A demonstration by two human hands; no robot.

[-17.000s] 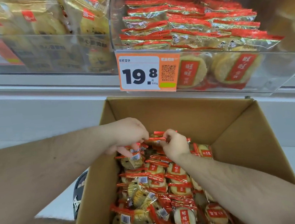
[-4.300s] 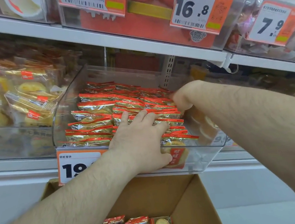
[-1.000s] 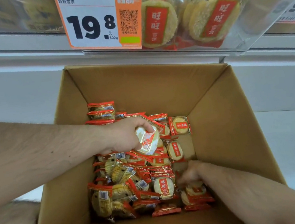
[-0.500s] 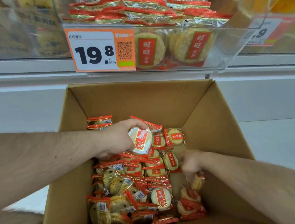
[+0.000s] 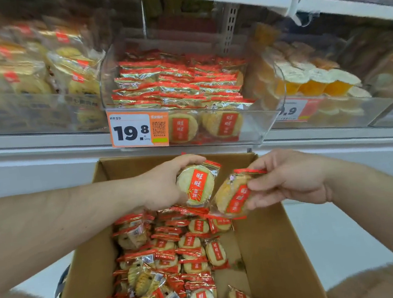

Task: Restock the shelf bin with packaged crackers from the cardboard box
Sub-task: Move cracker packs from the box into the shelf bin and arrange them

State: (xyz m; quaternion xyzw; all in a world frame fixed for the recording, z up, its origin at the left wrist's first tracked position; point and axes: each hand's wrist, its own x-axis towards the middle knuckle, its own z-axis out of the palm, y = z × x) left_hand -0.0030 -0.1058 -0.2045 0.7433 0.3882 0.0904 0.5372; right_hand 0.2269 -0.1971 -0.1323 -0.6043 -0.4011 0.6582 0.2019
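Cardboard box [image 5: 265, 251] sits below the shelf, many packs left in it; clear shelf bin [image 5: 257, 126] above it looks near full, though its back rows are blurred. Left hand [image 5: 161, 190] grips one cracker pack [image 5: 196, 184], right hand [image 5: 290, 177] pinches another [image 5: 233, 196]. Best carried up over the front lip and laid flat onto the rows, not crushed.

Cardboard box [image 5: 272, 251] of cracker packets [image 5: 189, 243] below shelf bin [image 5: 257, 126], price tag [image 5: 139, 131] front-left.
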